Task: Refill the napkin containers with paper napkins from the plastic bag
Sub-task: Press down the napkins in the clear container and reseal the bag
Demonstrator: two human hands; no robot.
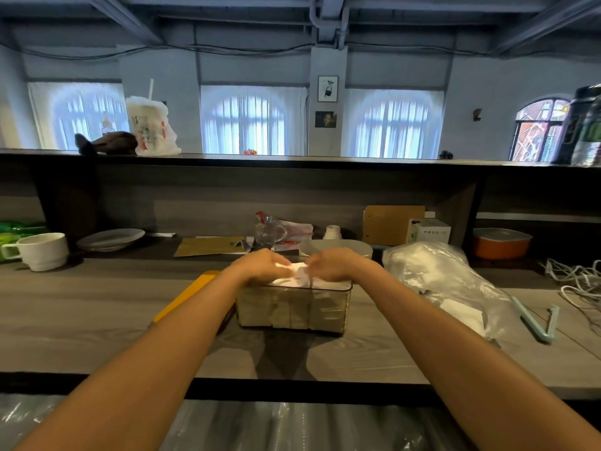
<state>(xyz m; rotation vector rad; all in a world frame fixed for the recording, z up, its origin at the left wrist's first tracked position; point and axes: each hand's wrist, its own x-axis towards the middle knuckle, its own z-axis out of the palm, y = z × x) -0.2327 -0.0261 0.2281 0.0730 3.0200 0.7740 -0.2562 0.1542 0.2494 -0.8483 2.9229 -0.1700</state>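
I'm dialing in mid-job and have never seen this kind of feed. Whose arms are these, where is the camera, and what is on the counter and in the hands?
There is no machine here: a person works with bare hands, and the single picture comes from a wide-angle camera worn on their head, looking forward and down. Both forearms reach to a clear napkin container on the wooden counter. The left hand and right hand are curled on white paper napkins at the container's open top. To the right lies the plastic bag with more napkins. A yellow flat thing lies left of the container, and a white cup stands far left.
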